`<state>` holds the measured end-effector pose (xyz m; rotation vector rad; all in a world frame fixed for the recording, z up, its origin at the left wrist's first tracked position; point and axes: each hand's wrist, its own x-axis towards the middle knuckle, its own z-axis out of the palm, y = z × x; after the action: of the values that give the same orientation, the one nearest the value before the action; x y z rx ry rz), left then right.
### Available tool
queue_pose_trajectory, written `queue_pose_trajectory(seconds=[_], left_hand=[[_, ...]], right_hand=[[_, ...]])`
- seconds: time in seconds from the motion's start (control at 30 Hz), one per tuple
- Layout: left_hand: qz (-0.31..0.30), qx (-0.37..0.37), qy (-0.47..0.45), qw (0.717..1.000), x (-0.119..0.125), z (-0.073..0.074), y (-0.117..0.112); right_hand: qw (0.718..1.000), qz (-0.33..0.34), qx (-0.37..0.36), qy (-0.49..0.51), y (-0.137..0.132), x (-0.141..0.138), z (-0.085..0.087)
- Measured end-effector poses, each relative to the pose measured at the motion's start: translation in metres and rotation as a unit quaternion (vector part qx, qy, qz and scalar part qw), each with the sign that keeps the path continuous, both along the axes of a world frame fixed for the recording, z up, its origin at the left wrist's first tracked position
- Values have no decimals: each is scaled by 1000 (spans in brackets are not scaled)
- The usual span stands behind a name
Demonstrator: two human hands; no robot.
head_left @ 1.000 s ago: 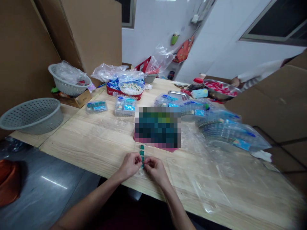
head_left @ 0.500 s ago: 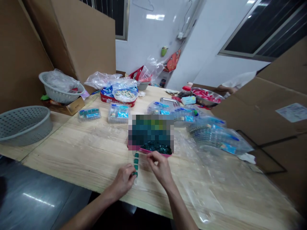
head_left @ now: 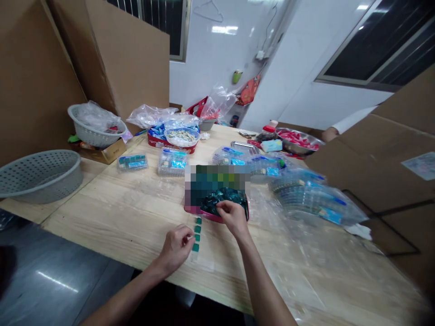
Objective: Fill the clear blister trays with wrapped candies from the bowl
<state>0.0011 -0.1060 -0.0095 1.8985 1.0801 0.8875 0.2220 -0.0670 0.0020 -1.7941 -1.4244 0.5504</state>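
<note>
My left hand (head_left: pixel 176 246) rests on the wooden table (head_left: pixel 129 213), its fingers pinched on the edge of a narrow clear strip (head_left: pixel 196 235) that holds a short row of small teal pieces. My right hand (head_left: pixel 233 216) reaches into the red tray (head_left: pixel 193 209) heaped with small teal wrapped pieces (head_left: pixel 224 197); its fingers are curled among them, and what they grip is hidden. Part of the tray is blurred out.
Clear bags with blue-labelled packets (head_left: pixel 306 190) lie right of the tray, more packs (head_left: pixel 171 161) behind it. Two grey perforated baskets (head_left: pixel 41 174) stand at the left, cardboard sheets (head_left: pixel 125 54) behind. A metal bowl (head_left: pixel 299 140) and another person's arm (head_left: pixel 340 129) are at the far right.
My right hand left the strip and moved forward into the tray of teal pieces. My left hand stays on the strip's near end. The view tilted up slightly.
</note>
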Motion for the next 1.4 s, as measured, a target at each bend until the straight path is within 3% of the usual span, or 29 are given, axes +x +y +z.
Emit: queue_pose_trajectory(seconds=[0.1, 0.2, 0.27, 0.4, 0.47, 0.53, 0.67, 0.83, 0.97, 1.07, 1.13, 1.2, 1.3, 1.4], left_hand=[[6, -20, -59, 998, 6, 8, 1], [17, -133, -165, 977, 18, 16, 0], [17, -260, -263, 929, 24, 20, 1], [-18, -465, -399, 790, 25, 21, 3], [-21, -501, -417, 758, 21, 18, 4], [-14, -511, -423, 748, 18, 15, 4], [22, -476, -425, 770, 16, 13, 0], [59, -404, -380, 830, 18, 12, -4], [32, -372, -310, 874, 11, 6, -4], [-20, -331, -194, 923, 3, 0, -7], [-46, -262, -73, 961, -1, -3, -12], [-50, -168, 44, 984, -3, -5, -19], [-57, -39, 143, 987, 0, -9, -29], [-84, 33, 180, 979, 1, -16, -35]], right_hand=[[982, 26, 34, 184, -14, -3, -3], [962, 61, 35, 265, -32, -18, 1], [956, 77, 45, 278, -43, -30, 3], [957, 96, 88, 260, -59, -46, 2], [958, 105, 106, 243, -63, -50, -1], [959, 111, 117, 235, -67, -54, -3], [954, 74, 86, 276, -75, -62, -8], [930, 47, 15, 365, -82, -69, -9], [904, 45, -36, 425, -86, -69, -13], [890, 72, -110, 436, -92, -69, -20], [900, 95, -150, 398, -97, -71, -27], [930, 103, -155, 316, -101, -72, -32], [976, 100, -114, 154, -104, -75, -35], [991, 103, -70, 45, -105, -77, -31]])
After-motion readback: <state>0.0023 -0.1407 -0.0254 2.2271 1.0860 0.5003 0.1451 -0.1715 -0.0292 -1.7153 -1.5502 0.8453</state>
